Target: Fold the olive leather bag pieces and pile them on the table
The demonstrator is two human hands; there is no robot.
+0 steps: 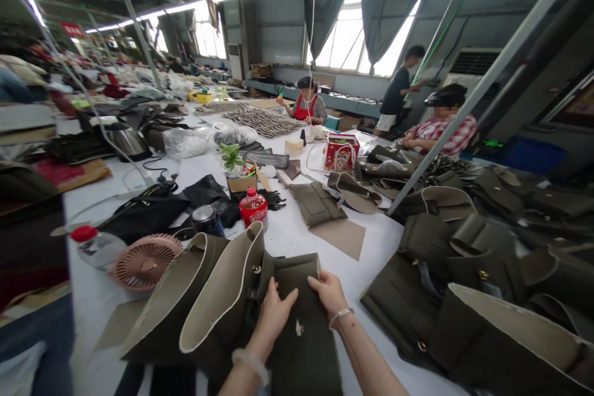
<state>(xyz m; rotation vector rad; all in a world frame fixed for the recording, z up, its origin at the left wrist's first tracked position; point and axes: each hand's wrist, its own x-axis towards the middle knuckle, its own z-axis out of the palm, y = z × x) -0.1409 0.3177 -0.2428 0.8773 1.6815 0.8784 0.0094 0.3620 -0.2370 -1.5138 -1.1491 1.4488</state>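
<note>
A dark olive leather bag panel [301,346] lies on the white table [288,232] right in front of me. My left hand [273,312] presses on its upper left part, fingers close together and pointing up. My right hand [330,292] grips the panel's top right edge, thumb on top. Each wrist wears a bracelet. Two curled olive pieces with pale lining [218,297] stand just left of the panel.
A pink fan [146,263], a clear bottle [95,246], a can [206,219] and a red-labelled bottle [253,207] stand ahead to the left. Heaps of olive bag parts [468,260] fill the right. A slanted metal post [464,105] crosses there. Three people work beyond.
</note>
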